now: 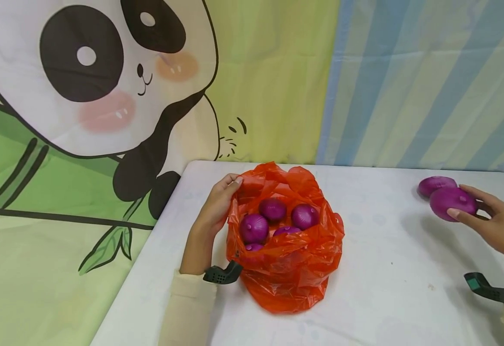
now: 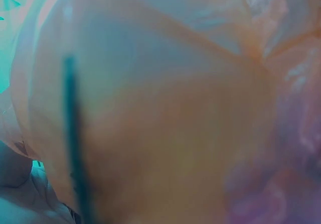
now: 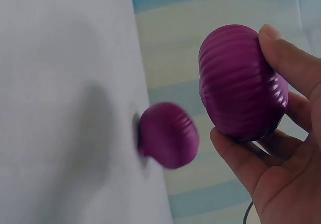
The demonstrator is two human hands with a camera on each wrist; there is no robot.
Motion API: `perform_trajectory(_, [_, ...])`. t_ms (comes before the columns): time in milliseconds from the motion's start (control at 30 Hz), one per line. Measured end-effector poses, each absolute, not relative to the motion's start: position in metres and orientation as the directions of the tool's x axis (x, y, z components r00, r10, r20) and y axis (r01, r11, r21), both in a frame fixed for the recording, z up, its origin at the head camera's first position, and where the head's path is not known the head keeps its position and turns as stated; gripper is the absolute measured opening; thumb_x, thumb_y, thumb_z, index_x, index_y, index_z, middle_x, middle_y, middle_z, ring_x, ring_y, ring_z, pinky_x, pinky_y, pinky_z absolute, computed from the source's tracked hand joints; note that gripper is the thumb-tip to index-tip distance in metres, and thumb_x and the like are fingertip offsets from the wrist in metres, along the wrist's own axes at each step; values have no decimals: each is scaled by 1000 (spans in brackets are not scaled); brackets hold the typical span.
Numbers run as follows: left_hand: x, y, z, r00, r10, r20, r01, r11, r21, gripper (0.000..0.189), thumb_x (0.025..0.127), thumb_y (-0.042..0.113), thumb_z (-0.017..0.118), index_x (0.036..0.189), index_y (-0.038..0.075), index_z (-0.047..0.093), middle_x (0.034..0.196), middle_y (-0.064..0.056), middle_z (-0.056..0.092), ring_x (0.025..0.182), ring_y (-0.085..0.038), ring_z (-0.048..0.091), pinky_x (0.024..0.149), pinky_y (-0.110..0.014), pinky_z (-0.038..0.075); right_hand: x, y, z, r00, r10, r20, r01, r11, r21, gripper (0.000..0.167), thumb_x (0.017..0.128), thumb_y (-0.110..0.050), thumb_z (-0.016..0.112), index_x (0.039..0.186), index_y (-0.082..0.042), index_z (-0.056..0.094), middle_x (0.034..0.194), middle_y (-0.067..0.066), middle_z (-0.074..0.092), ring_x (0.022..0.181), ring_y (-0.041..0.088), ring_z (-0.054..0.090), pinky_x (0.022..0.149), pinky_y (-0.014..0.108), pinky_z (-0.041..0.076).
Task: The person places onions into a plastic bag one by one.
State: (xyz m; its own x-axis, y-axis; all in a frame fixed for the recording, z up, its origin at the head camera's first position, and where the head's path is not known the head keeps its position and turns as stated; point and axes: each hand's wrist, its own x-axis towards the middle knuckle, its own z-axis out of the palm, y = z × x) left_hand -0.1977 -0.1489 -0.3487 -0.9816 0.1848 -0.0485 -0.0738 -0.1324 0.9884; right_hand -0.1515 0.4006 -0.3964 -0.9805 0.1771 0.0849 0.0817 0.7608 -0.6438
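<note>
A red plastic bag (image 1: 286,283) stands open-mouthed on the white table, with several purple onions (image 1: 254,228) inside. My left hand (image 1: 217,202) pinches the bag's left rim between thumb and fingers. In the left wrist view the translucent bag (image 2: 165,148) fills most of the picture, blurred, and hides the hand. Over on the right, my right hand (image 1: 500,223) grips a ribbed, glossy purple onion (image 3: 241,83) off the table, thumb on one side and fingers on the other. Another purple onion (image 1: 435,184) lies on the table just behind it.
The white table (image 1: 377,298) spans the space between the bag and the right hand. Behind its far edge hangs a cloth backdrop (image 1: 278,86) with a panda print and striped colours. Dark wrist devices (image 1: 222,274) sit on both forearms.
</note>
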Motion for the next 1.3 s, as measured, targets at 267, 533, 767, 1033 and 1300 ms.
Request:
perform_trajectory(267, [-197,-148,-350,-980,196,-38,-67,-141,988,18,103,25,49,104,7,51,104,-8,57,96,-23,58,97,-52,43,-158,370,-369,-982,85,167,-50,741,-669,73,94,-33,65,154,-15,27,148,32,29,129,56,31,70,7,39])
perform_trajectory(533, [-197,-149,-351,-981,190,-34,-61,-140,988,18,103,25,48,105,7,51,104,-8,57,96,-23,58,95,-49,46,-174,332,-337,-982,-8,189,-147,662,-735,71,92,-29,68,153,-24,31,145,29,36,121,38,45,66,3,41])
perform_trajectory(767, [-198,-148,-351,-980,193,-40,-68,-139,988,18,103,25,48,105,7,51,105,-8,57,95,-22,58,98,-53,42,-179,302,-319,-968,-100,231,-245,590,-770,68,91,-19,70,150,-22,38,140,18,41,105,-1,48,70,11,48])
perform_trajectory(1033, [-199,-147,-351,-981,189,-39,-66,-135,989,20,103,25,49,107,6,52,105,-9,58,94,-22,59,96,-49,45,-193,272,-302,-941,-189,280,-338,528,-779,67,89,-10,71,148,-21,42,138,15,45,108,2,51,74,12,49])
perform_trajectory(1300, [-199,-147,-351,-981,190,-34,-60,-133,989,19,103,23,48,107,5,52,106,-9,58,96,-22,59,95,-47,46,-199,253,-301,-907,-280,314,-412,440,-798,65,88,-3,70,147,-16,44,136,8,50,109,4,55,76,17,51])
